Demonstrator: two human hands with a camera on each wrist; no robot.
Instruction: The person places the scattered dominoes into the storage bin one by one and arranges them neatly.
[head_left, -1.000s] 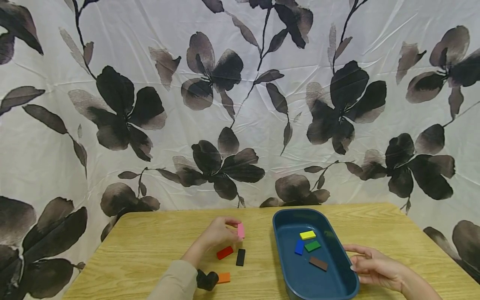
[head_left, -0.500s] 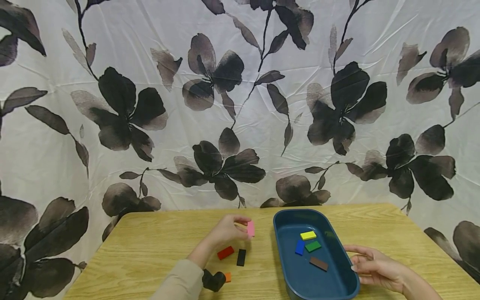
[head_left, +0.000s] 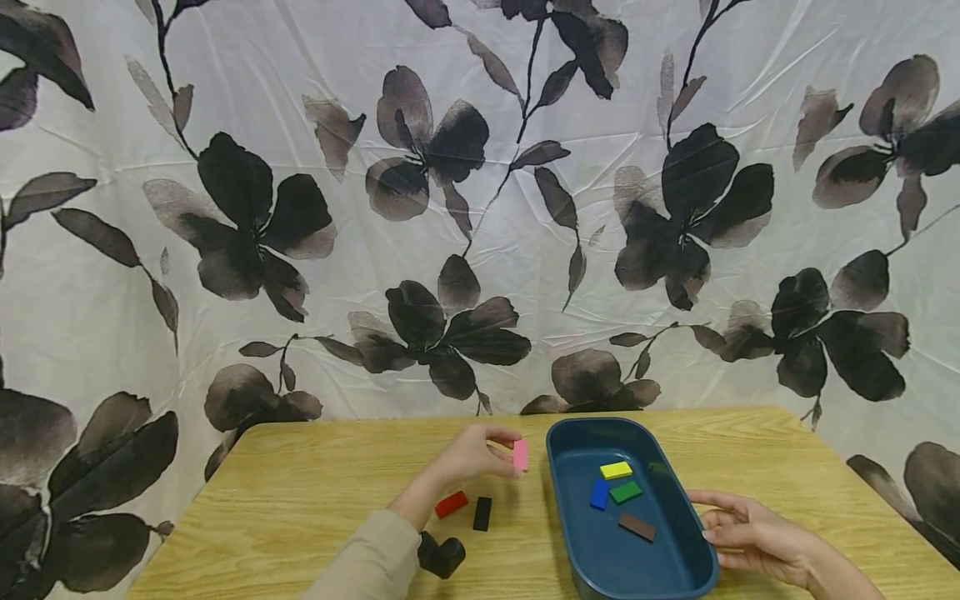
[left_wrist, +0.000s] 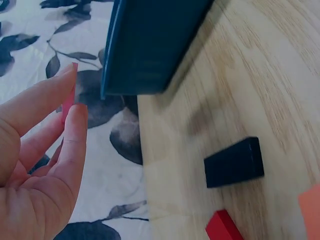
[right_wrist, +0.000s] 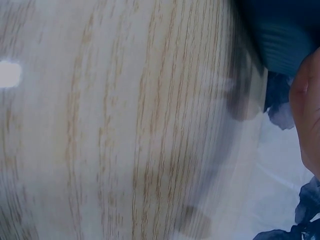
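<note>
My left hand (head_left: 474,457) pinches a pink rectangular block (head_left: 521,456) between thumb and fingertips, held up just left of a dark blue bin (head_left: 567,533). In the left wrist view the same pink block (left_wrist: 69,102) shows edge-on between the fingers, with the bin's outer wall (left_wrist: 150,50) beyond. My right hand (head_left: 757,533) holds the bin's right side, thumb over the rim and fingers along the outside. Inside the bin lie a yellow block (head_left: 616,471), a blue block (head_left: 599,494), a green block (head_left: 626,492) and a brown block (head_left: 637,527).
On the wooden table (head_left: 315,475) lie a red block (head_left: 451,504) and a black block (head_left: 482,514), below the left hand. An orange block (left_wrist: 311,210) shows at the left wrist view's edge. A black device (head_left: 441,556) sits at the left wrist. Floral fabric (head_left: 570,208) hangs behind.
My left hand has carried the pink block rightward, closer to the bin. The black wrist device now covers the orange block in the head view. The right hand and bin stay put.
</note>
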